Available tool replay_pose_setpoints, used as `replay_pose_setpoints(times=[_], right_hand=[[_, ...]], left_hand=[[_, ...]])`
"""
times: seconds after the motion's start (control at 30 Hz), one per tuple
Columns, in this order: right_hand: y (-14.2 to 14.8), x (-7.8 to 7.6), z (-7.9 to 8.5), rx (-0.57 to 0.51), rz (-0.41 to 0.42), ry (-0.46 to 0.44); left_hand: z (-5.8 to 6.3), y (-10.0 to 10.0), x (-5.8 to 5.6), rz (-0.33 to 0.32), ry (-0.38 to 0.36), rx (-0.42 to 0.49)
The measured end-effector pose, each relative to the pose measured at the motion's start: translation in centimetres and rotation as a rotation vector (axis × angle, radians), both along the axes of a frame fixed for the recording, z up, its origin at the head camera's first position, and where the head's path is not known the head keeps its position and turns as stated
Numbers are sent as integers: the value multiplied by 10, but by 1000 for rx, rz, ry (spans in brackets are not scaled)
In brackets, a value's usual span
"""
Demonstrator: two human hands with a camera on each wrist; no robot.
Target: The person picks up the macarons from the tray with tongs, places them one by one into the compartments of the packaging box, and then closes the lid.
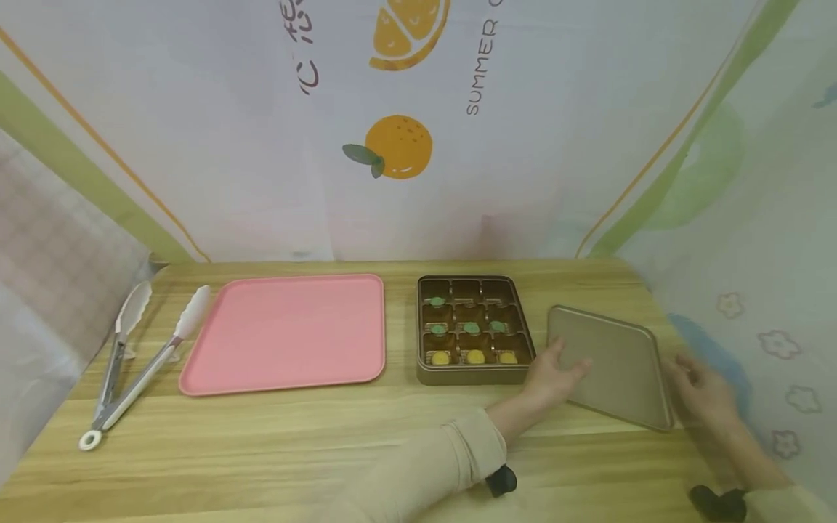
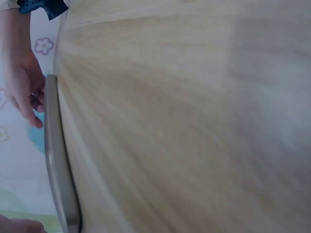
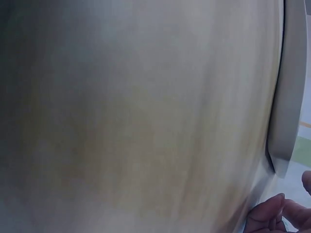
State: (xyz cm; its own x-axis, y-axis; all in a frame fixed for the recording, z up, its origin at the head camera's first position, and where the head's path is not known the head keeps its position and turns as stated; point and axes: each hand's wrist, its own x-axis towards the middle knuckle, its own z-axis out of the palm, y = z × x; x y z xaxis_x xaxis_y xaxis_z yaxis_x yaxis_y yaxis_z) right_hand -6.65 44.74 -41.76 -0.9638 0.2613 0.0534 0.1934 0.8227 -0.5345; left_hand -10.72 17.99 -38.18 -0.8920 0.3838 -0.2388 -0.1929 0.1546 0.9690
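A flat bronze-coloured metal lid [image 1: 611, 363] with a raised rim lies at an angle on the right of the wooden table. My left hand [image 1: 552, 374] is at the lid's left edge, thumb and forefinger spread over its surface. Beside the right edge is my right hand [image 1: 706, 396], fingers loosely bent with nothing held; the left wrist view shows this hand [image 2: 24, 87] close to the rim. Left of the lid stands a divided tin [image 1: 474, 375]. Three yellow pieces [image 1: 476, 357] fill its front row, three green pieces [image 1: 471, 328] the middle, and one green piece sits back left.
A pink tray [image 1: 288, 334] lies left of the tin. Farther left, spread tongs [image 1: 140, 385] with white tips rest on the wooden table [image 1: 275, 450]. Printed cloth [image 1: 536, 181] hangs behind the table and along its sides.
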Motion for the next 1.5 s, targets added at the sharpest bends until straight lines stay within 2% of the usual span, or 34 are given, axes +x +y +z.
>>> replay_pose_setpoints(times=[0.17, 0.3, 0.57, 0.93, 1.17, 1.3, 1.5], right_hand=[[0, 1, -1, 8, 42, -58], [0, 1, 1, -8, 69, -123], [-3, -3, 8, -37, 99, -166], [-4, -4, 9, -35, 91, -145], [2, -2, 6, 19, 91, -127], [5, 0, 5, 47, 97, -94], [8, 3, 4, 53, 100, -34]], left_hand=[[-7, 10, 0, 35, -14, -36], [-13, 15, -2, 38, -10, -65], [-15, 24, -5, 83, -26, -34], [-13, 24, -4, 98, -48, -18], [-12, 25, -3, 156, -96, 36], [-10, 24, -2, 167, -125, 55], [-6, 22, -1, 134, -129, 42]])
